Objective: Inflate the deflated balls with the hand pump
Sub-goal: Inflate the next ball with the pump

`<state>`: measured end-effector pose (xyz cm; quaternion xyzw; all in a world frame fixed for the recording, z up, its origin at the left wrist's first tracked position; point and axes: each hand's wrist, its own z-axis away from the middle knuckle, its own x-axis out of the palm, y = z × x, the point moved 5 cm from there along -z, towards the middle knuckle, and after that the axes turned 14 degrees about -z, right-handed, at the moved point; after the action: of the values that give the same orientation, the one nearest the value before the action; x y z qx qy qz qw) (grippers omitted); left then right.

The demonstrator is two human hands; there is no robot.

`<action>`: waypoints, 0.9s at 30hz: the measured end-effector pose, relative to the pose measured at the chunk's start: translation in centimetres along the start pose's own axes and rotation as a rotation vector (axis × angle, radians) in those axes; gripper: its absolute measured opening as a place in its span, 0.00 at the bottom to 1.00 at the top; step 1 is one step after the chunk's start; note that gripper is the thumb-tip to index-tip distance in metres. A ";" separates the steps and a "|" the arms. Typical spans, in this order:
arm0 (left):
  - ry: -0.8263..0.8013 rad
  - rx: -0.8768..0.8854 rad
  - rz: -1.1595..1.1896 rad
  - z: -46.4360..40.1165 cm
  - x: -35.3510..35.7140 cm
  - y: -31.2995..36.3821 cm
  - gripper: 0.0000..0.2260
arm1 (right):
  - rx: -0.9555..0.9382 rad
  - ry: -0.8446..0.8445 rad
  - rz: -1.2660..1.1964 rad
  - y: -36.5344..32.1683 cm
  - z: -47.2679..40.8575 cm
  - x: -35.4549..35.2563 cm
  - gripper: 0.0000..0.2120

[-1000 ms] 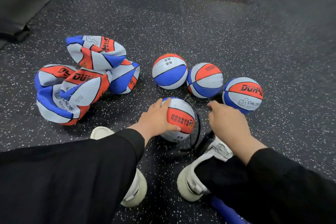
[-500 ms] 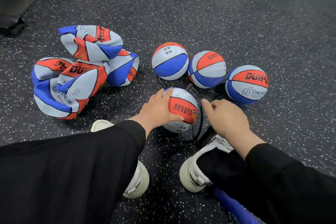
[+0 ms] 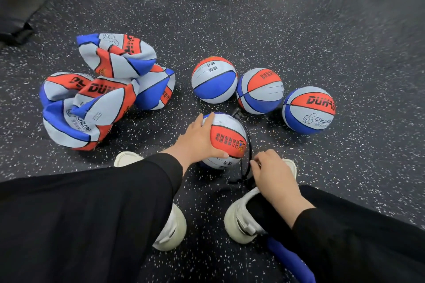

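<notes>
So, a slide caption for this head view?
Left hand steadies a ball on its black hose; right hand works beside it.
</notes>
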<state>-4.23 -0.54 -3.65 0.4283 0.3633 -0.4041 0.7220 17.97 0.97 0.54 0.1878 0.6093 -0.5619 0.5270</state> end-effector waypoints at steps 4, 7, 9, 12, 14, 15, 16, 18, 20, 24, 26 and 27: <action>0.019 0.021 -0.061 0.5 -0.5 1.0 0.61 | -0.026 0.068 0.077 -1.8 -0.8 -3.2 0.10; 0.031 0.014 -0.080 0.6 -0.5 0.7 0.60 | -0.058 0.169 0.076 -4.2 -3.0 -8.8 0.10; 0.026 0.011 -0.073 0.6 -0.4 0.5 0.60 | -0.054 0.099 0.101 -5.4 -4.2 -11.0 0.10; 0.019 0.010 -0.063 0.5 -0.4 0.6 0.60 | -0.052 0.123 0.108 -5.5 -4.4 -10.6 0.12; 0.026 0.012 -0.069 0.5 -0.4 0.8 0.60 | -0.034 0.291 0.070 -4.6 -3.3 -9.1 0.17; 0.030 0.010 -0.072 0.4 -0.4 0.9 0.60 | -0.016 0.344 0.066 -4.1 -2.6 -7.9 0.19; 0.027 0.011 -0.072 0.4 -0.5 0.9 0.59 | 0.001 0.361 0.049 -3.4 -2.1 -6.5 0.19; 0.023 0.015 -0.077 0.4 -0.4 0.9 0.59 | 0.041 0.309 0.034 -2.2 -1.7 -3.8 0.18; 0.018 0.013 -0.079 0.4 -0.5 0.7 0.59 | 0.016 0.210 0.128 -1.6 -1.8 -1.6 0.14; 0.006 0.009 -0.081 0.4 -0.4 0.6 0.60 | -0.092 0.028 0.350 -1.3 -1.7 -0.3 0.06; 0.012 0.008 -0.080 0.5 -0.4 0.6 0.59 | -0.116 -0.009 0.296 -1.7 -1.7 -0.6 0.08; 0.021 0.008 -0.087 0.6 -0.4 0.7 0.59 | -0.105 -0.020 0.244 -1.9 -1.6 -0.8 0.10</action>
<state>-3.64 -0.77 -2.90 0.4190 0.3875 -0.4319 0.6984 16.06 2.09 1.82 0.2269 0.6052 -0.4630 0.6066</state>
